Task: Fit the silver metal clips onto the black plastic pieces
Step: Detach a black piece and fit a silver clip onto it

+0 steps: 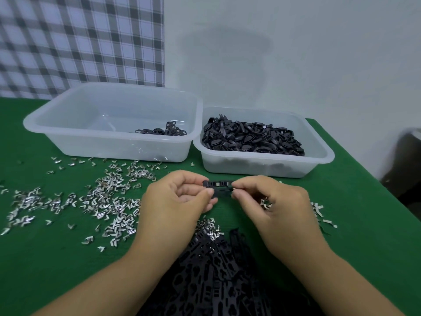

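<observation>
Your left hand (pixel 180 197) and right hand (pixel 268 199) meet at the centre of the frame, each pinching one end of a single black plastic piece (pixel 219 187) held level just above the green cloth (pixel 353 224). Gripping it at both ends likely keeps it steady while a clip is pressed in at the right fingertips. Silver glints in its slots suggest some clips are already seated. Whether the silver bits under your right fingers are in that hand or on the cloth, you cannot tell from here. Between your forearms, at bottom centre, lies the heap of black pieces (pixel 216 270), probably the stock you draw from. Left of centre the loose silver clips (pixel 109 201) are spread thin across the cloth, which makes single ones easy to pick, and a smaller scatter (pixel 319 208) sits by your right wrist. Beyond your hands stand two clear tubs side by side: the left tub (pixel 91 144) holds only a few black parts (pixel 164 131), perhaps finished ones, and the right tub (pixel 262 167) is heaped with black parts (pixel 250 137). Behind them are a checked cloth (pixel 79 42) at upper left and a pale wall (pixel 296 53).
</observation>
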`<act>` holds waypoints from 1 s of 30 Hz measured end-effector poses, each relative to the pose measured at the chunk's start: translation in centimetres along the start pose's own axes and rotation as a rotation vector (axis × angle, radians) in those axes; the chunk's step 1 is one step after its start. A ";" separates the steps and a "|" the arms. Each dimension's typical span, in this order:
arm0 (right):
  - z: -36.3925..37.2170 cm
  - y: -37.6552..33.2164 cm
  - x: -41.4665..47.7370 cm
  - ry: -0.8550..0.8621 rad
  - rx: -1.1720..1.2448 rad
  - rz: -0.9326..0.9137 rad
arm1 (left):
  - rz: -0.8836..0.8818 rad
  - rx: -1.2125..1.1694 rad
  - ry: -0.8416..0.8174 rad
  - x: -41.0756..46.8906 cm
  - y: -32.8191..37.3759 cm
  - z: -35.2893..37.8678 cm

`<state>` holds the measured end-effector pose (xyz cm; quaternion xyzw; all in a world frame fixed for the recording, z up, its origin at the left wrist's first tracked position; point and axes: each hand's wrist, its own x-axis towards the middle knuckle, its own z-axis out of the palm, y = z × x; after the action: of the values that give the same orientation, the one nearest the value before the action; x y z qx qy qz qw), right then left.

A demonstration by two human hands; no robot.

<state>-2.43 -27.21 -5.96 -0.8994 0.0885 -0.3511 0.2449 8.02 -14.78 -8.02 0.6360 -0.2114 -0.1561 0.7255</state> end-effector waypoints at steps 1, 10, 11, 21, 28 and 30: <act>0.1 -0.1 0.0 0.012 -0.006 -0.017 | -0.002 0.000 -0.004 0.0 0.0 0.0; 0.5 -0.3 0.1 0.103 0.051 -0.072 | 0.031 0.091 -0.105 -0.4 0.1 0.2; 0.6 -0.4 0.0 0.101 0.067 -0.067 | 0.054 0.136 -0.126 -0.4 0.2 0.2; 0.8 -0.4 -0.1 0.103 0.164 -0.003 | 0.365 0.465 -0.162 -1.3 1.0 0.6; 0.7 -0.3 0.0 0.119 0.028 -0.059 | 0.307 0.409 -0.152 -1.4 0.8 0.6; 0.7 -0.1 0.0 0.128 0.018 -0.061 | 0.238 0.326 -0.159 -1.3 0.7 0.6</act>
<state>-1.94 -26.85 -6.29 -0.8752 0.0735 -0.4159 0.2359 6.51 -14.56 -7.39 0.7012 -0.3638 -0.0828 0.6075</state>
